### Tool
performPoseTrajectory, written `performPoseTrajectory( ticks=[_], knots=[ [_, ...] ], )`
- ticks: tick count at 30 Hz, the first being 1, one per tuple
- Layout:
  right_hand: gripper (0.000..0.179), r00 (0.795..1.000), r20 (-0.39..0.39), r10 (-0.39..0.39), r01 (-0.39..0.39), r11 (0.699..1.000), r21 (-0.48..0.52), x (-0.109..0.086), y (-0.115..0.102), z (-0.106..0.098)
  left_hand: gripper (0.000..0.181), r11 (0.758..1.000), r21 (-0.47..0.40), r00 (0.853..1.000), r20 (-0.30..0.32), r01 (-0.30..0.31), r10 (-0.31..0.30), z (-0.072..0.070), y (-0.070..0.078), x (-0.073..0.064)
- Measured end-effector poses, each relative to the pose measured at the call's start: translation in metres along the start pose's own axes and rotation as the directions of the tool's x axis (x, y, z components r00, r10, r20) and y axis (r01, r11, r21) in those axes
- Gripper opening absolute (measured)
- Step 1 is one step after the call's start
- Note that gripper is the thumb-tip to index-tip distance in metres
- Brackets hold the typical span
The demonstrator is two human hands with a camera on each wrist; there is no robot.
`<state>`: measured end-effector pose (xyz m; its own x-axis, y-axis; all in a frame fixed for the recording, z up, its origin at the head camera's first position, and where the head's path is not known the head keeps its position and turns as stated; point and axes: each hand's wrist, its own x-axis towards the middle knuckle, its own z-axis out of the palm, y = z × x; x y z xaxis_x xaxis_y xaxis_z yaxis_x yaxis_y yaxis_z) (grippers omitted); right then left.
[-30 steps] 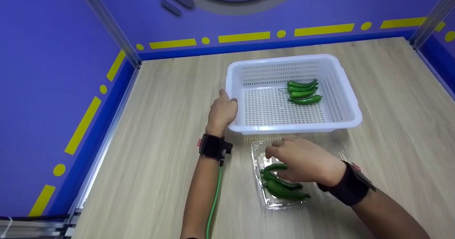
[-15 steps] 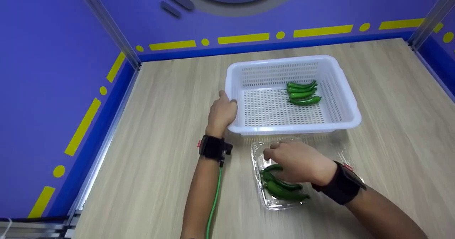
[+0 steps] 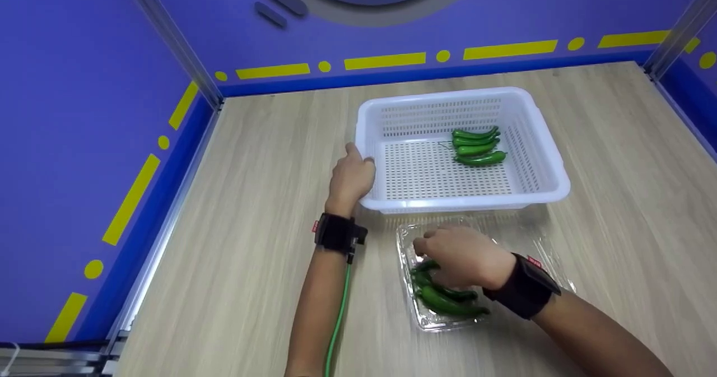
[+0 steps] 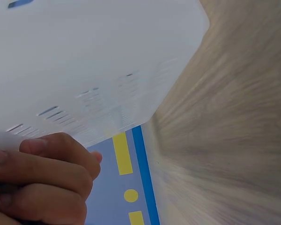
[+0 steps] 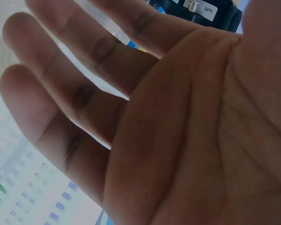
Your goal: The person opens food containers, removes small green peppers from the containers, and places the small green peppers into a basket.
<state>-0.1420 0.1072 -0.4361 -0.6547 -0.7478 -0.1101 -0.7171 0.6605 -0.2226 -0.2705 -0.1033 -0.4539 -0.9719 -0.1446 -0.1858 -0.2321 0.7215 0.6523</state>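
I judge the near, slender green peppers light, slippery, best pinched mid-body; left hand grips the white plastic basket; whether the right hand, fingertips hidden, pinches, I can't tell.

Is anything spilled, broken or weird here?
Nothing stands out. Shiny green peppers lie inside the white plastic slotted basket, and darker green peppers lie inside the clear plastic tray. I see none spilled, though the right hand hides part of the tray.

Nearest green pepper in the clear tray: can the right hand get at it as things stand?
Probably yes: the right hand is over the clear tray, just beyond that green pepper, which nothing appears to cover; a slight shift back would likely do.
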Motion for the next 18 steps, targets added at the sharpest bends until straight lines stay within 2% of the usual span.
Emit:
performPoseTrajectory(
  ticks=[4,11,18],
  knots=[
    [0.022,1.000,0.002,-0.003,0.003,1.000,-0.001,0.0010,0.0013,0.0016,0.066,1.000,-0.001,1.000,0.006,0.000,0.000,0.0003,-0.0005,0.0004],
    [0.020,0.999,-0.016,-0.032,0.032,0.999,0.011,0.0023,0.0031,0.0049,0.062,0.999,0.011,0.999,-0.002,-0.038,0.038,-0.0006,-0.0010,-0.0002],
    [0.021,1.000,0.007,-0.018,0.018,0.999,0.037,0.0038,0.0044,0.0062,0.064,1.000,0.013,1.000,0.002,-0.028,0.028,-0.0003,-0.0003,0.0000]
  ],
)
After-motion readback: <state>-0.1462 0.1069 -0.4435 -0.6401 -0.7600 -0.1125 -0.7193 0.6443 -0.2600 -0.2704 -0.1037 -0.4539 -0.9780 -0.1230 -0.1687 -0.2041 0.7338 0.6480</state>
